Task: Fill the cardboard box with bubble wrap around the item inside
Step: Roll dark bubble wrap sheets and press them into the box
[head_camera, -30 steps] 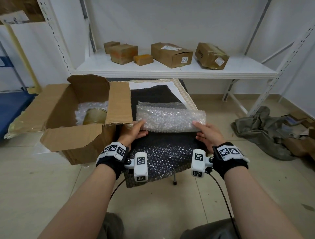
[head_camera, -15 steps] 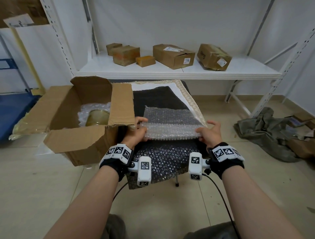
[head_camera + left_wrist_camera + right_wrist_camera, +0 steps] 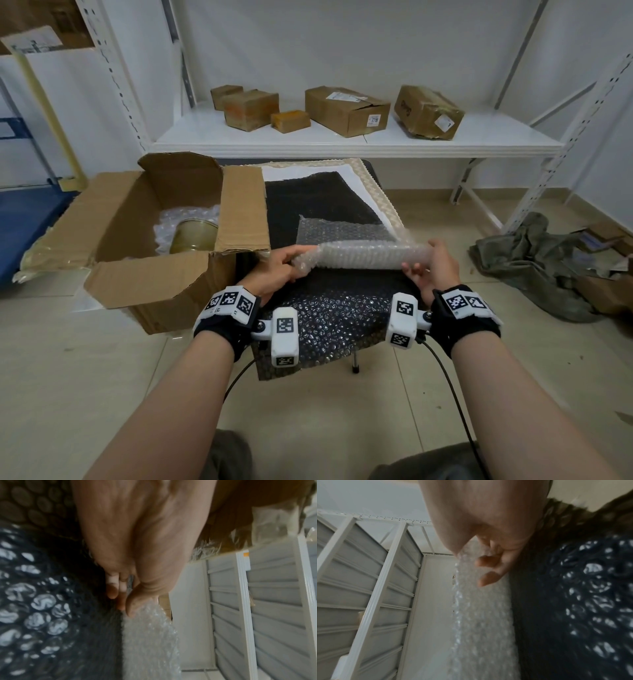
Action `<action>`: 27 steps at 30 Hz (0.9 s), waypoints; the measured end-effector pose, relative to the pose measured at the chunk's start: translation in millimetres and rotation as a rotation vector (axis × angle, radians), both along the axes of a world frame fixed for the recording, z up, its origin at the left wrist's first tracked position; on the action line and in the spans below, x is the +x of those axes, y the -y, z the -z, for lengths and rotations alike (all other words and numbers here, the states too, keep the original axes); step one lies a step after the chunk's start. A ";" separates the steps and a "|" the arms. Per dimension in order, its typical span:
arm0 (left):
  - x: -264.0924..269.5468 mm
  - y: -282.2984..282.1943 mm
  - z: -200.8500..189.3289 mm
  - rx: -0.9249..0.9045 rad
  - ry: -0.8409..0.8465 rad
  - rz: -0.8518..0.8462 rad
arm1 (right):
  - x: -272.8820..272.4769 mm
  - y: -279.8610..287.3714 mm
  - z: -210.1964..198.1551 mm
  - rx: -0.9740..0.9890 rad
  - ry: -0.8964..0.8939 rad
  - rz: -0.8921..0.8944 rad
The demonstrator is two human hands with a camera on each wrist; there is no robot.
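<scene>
Clear bubble wrap (image 3: 363,255) rolled tube-like, pinched by both hands, cardboard box (image 3: 150,240) beside

A clear bubble wrap sheet (image 3: 359,255), partly rolled into a tube, is held level above the worktop (image 3: 325,308). To its left stands the open cardboard box (image 3: 137,274), flaps spread, with a yellowish round item (image 3: 193,236) bedded in bubble wrap inside.

A white label on a shelf box (image 3: 346,110) seems to read "778".
</scene>
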State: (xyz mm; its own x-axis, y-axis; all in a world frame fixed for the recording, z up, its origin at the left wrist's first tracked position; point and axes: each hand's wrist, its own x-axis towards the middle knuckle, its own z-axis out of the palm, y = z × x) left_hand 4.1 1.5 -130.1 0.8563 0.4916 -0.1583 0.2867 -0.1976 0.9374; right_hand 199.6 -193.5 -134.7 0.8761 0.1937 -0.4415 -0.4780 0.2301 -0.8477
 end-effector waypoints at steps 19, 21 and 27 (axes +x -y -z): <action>16.9 -9.0 26.5 0.096 -0.098 -0.424 | 1.3 -12.8 11.2 -0.749 0.430 -0.262; 16.5 -8.2 22.6 0.071 -0.076 -0.431 | 0.8 -11.0 10.2 -0.703 0.430 -0.237; 15.2 -1.8 12.9 -0.244 0.051 -0.427 | -3.7 -7.7 0.5 -0.431 0.345 -0.096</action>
